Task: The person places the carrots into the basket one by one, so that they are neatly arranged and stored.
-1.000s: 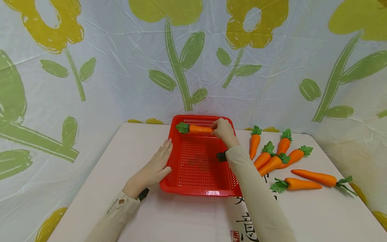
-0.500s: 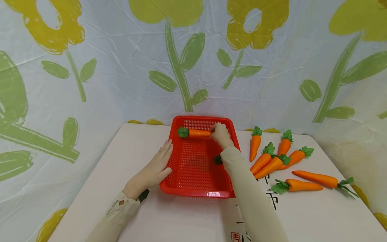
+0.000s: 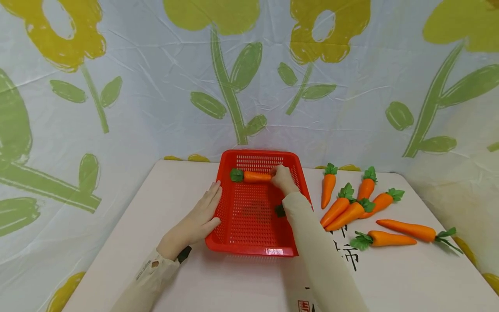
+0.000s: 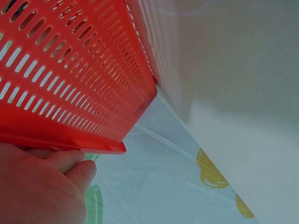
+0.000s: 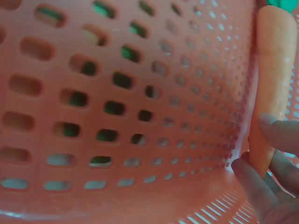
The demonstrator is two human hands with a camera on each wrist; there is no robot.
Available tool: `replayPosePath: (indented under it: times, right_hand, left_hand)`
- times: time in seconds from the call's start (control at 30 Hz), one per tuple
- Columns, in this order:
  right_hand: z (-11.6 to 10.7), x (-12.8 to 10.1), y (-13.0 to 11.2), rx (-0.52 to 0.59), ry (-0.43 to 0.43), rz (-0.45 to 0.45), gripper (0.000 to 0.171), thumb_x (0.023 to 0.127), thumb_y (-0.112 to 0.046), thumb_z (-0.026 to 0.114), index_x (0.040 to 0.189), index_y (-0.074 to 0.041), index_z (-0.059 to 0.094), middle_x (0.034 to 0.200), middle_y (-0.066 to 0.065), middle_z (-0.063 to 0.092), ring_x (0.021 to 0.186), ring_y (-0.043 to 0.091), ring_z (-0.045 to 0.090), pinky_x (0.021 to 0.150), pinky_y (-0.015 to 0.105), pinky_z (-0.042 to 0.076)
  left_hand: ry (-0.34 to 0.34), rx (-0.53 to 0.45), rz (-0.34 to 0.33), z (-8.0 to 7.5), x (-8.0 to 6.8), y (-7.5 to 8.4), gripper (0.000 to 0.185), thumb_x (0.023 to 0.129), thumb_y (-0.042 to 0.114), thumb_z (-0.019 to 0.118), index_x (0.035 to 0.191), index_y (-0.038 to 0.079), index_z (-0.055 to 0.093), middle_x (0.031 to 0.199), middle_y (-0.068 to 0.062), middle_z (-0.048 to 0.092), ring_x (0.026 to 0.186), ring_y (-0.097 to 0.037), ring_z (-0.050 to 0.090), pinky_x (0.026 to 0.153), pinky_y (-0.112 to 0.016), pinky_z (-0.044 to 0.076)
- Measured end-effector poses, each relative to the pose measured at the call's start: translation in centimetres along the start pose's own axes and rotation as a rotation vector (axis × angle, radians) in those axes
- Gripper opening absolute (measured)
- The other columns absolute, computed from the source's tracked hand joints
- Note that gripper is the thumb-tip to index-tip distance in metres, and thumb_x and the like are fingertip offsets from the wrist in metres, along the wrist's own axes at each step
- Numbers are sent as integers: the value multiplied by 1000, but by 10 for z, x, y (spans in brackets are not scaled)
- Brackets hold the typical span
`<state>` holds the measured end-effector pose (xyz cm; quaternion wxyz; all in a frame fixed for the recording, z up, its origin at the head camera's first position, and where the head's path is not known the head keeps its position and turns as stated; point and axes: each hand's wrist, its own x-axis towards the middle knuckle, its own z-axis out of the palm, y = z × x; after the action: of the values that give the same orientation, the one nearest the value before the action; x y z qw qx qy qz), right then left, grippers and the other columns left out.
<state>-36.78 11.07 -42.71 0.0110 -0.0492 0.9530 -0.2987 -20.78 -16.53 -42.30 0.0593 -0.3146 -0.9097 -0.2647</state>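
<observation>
Right hand pinches the carrot by its tip, leafy end pointing away, inside the red basket.

Red slotted basket, orange carrots (green-topped), white backdrop with yellow-green flowers.

Two bare hands, long cream sleeves, dark wrist straps (small lettering on left cuff)

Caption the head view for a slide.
Right hand sets a carrot in the red basket; left hand steadies it.
</observation>
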Motion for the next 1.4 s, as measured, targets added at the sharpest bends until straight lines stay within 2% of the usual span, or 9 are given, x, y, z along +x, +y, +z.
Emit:
replayPosePath:
  times: [0.37,0.7,0.83,0.93,1.03,1.13,1.27,1.4]
  right_hand:
    - [3,-1,5,-40,-38,8,32,80,1,58,112,2,64,112,19,62,95,29,54,92,40,46]
    - [4,1,4,-129,25,-23,21,79,-1,61,99,0,69,102,16,64,91,28,54,88,39,47]
    - [3,0,5,-130,37,-22,18,79,0,61,96,0,68,97,15,64,85,27,54,83,39,48]
    - [2,-1,2,-139,43,-20,12,79,-1,60,89,-1,67,87,12,62,77,25,52,74,36,47]
    - [-3,-2,-6,-132,43,-24,4,79,-1,58,78,-2,62,74,8,53,69,23,46,64,33,42]
    - [-10,-4,-19,-106,37,-22,7,79,-1,58,72,-3,56,68,6,43,66,22,41,59,32,38]
    - [-21,-6,-34,-74,27,6,4,79,-2,58,80,-1,61,76,8,53,70,22,45,62,33,43]
    - [-32,-10,-49,-52,16,2,20,80,-2,54,96,0,66,95,13,64,78,26,53,70,36,49]
  left_hand:
    - [-3,-5,13,1,2,2,74,85,11,45,147,-7,10,156,-18,0,143,-34,0,112,-51,11]
    - [2,12,9,0,2,3,74,84,10,46,146,-9,11,156,-18,0,143,-34,1,112,-52,13]
    - [2,15,19,0,3,2,74,84,10,46,146,-9,10,156,-19,0,142,-36,1,111,-53,13]
    - [1,15,20,0,3,2,74,84,10,46,147,-9,10,156,-18,-1,143,-35,0,112,-53,12]
    - [5,13,20,1,3,1,74,84,10,46,147,-9,10,156,-18,-1,143,-35,0,112,-53,13]
    - [9,12,17,2,2,0,75,84,11,46,147,-9,11,156,-18,0,143,-35,1,111,-53,13]
    - [4,18,16,2,0,-1,75,84,12,45,147,-8,10,156,-18,-1,143,-35,1,112,-52,13]
    - [10,15,21,2,0,-2,75,84,12,45,147,-8,10,156,-18,0,143,-35,2,112,-51,13]
